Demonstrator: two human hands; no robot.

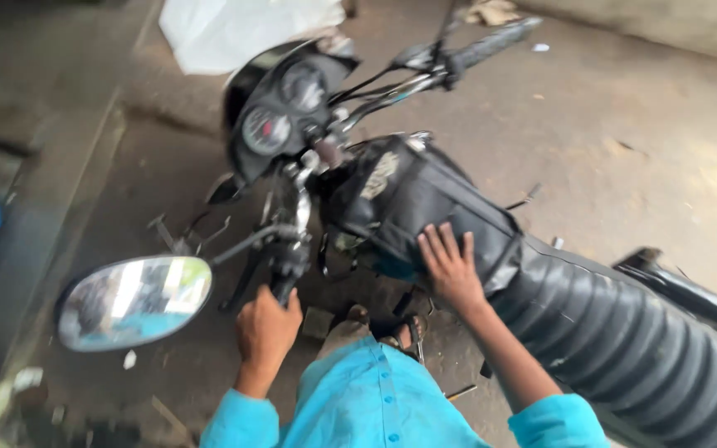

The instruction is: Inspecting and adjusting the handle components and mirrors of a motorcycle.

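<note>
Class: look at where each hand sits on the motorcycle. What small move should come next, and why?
Probably steady and straighten the bike. The left hand grips the near handlebar grip, the right hand lies flat on the black tank cover, and the handlebar looks turned with the bike leaning, so it likely needs balancing first.

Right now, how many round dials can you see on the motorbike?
2: an upper dial and a lower dial, side by side on the black panel behind the handlebar. None looks hidden.

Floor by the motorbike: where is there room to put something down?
Bare floor lies beyond the tank, between the far handlebar grip and the seat. It is crowded under the mirror, where scraps and bike parts surround the left hand.
</note>
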